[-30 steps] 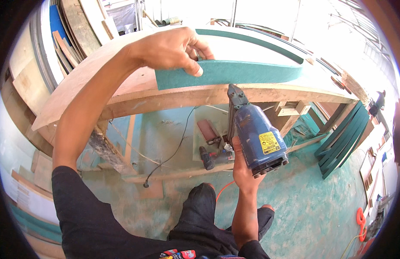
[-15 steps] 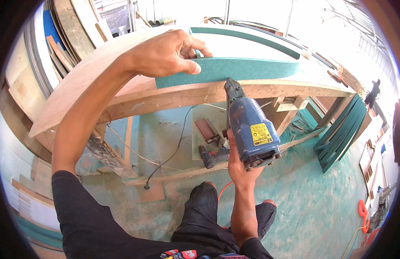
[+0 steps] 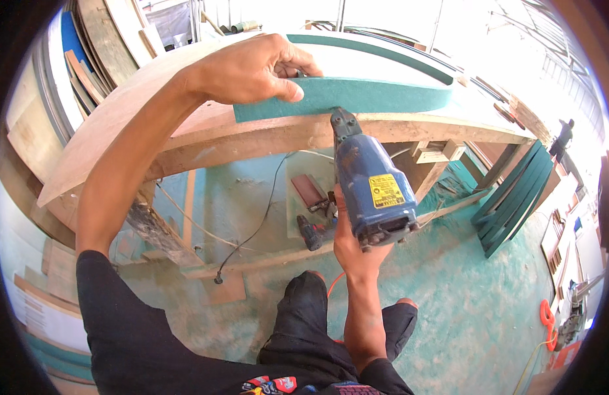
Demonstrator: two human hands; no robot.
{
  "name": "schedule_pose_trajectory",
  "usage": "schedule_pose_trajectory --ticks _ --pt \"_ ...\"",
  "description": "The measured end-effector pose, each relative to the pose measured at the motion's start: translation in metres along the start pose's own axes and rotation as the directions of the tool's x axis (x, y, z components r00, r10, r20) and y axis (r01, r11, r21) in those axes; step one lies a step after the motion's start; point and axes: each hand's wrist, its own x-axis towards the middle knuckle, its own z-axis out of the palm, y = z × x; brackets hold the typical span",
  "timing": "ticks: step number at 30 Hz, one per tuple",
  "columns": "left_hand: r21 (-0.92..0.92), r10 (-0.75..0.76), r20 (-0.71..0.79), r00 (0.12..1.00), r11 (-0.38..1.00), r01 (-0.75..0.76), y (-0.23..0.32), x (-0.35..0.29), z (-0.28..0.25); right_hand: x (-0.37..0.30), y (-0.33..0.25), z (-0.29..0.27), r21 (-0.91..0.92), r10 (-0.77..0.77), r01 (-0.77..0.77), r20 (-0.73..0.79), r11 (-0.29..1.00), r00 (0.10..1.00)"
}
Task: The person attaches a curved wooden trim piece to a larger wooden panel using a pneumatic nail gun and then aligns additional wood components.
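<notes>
A green board frame with a curved outline stands on edge on the wooden worktable. My left hand grips the top edge of its near board close to the left end, thumb on the near face and fingers over the far side. In my right hand is a blue nail gun with a yellow label. Its dark nose points away from me and meets the lower part of the near board, by the table's front edge. The gun's body hides most of my right fingers.
Under the table lie a cordless drill, a reddish-brown block and a black cable. Dark green curved strips lean at the table's right end. Boards stand at the left; another person is far right.
The nail gun and my right hand have shifted slightly left, its nose staying against the board. My left hand keeps its hold; the whole view has moved a little.
</notes>
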Motion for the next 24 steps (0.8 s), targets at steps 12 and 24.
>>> schedule_pose_trajectory --ticks 12,24 --pt "-0.083 -0.063 0.046 0.997 0.994 0.066 0.003 0.001 -0.001 0.003 0.006 -0.008 0.053 0.023 -0.022 -0.016 0.998 1.000" --pt "-0.029 -0.012 0.049 0.999 1.000 0.013 -0.016 -0.014 -0.002 -0.012 -0.022 -0.017 0.210 0.018 -0.014 -0.018 0.978 1.000"
